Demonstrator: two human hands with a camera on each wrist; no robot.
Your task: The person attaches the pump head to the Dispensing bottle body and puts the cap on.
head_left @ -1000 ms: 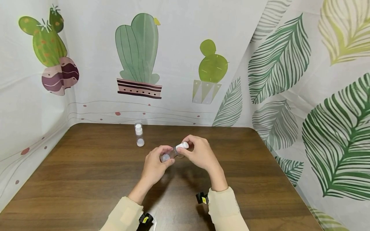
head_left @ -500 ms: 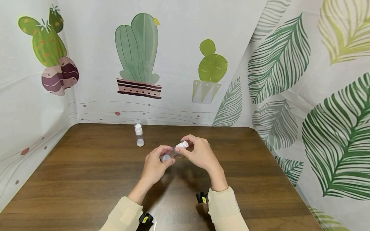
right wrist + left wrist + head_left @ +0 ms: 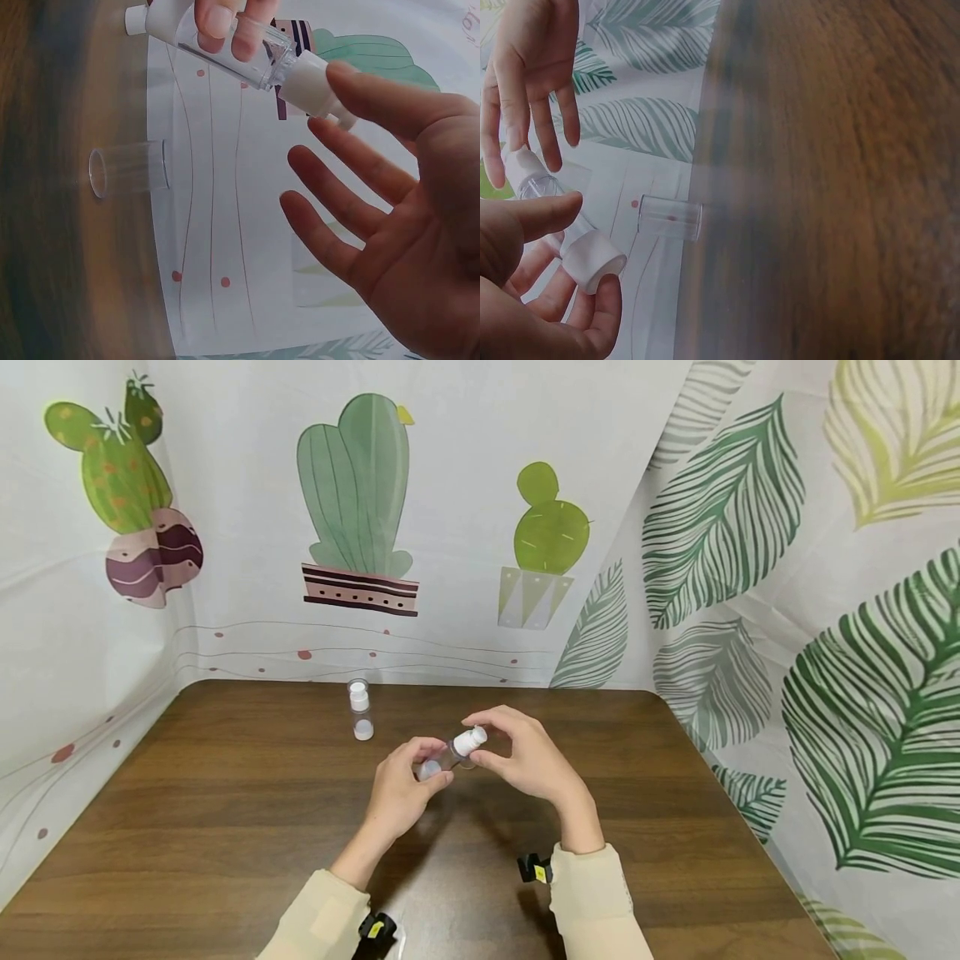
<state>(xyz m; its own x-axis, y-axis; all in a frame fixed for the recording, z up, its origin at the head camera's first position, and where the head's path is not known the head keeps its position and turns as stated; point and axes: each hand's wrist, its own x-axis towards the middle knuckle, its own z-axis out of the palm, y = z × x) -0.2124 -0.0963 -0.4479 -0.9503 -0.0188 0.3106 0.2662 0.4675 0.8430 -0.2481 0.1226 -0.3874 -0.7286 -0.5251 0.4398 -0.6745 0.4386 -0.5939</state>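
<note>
Near the centre of the head view, a clear bottle [image 3: 448,758] is tilted in the left hand [image 3: 401,785], whose thumb and fingers curl round it. The right hand [image 3: 531,760] spreads loosely about the white pump top [image 3: 469,741] without gripping; whether it touches is unclear. The pump top already sits at the bottle's mouth, how tightly cannot be told. Seemingly left undone: the clear cap [image 3: 131,169] stands off the bottle, mid-left of the right wrist view.
</note>
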